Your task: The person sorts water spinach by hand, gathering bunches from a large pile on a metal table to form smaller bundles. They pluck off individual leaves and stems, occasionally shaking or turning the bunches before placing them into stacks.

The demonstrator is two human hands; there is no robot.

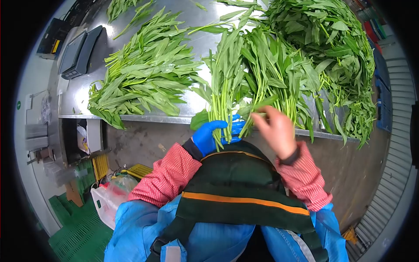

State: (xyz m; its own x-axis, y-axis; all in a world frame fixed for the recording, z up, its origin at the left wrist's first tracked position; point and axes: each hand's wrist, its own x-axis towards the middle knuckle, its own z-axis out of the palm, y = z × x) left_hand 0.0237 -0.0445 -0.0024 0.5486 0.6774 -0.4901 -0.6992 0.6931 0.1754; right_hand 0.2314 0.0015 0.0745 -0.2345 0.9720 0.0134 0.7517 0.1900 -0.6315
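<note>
My left hand (216,134), in a blue glove, is closed around the lower stems of a bunch of water spinach (223,83) at the table's front edge. The leaves of this bunch point away from me over the metal. Just to its right is my bare right hand (278,131), blurred by motion, with its fingers drawn together at a smeared green leaf (265,103). Behind that hand, more water spinach (277,72) lies with its stems toward me. On the left of the table rests a separate pile of water spinach (148,72).
A large heap of greens (323,35) covers the table's right side and hangs over the front edge. A dark scale-like device (80,52) stands at the left of the metal table (150,118). Green slatted pallets (83,229) and a plastic bag (111,196) are on the floor at left.
</note>
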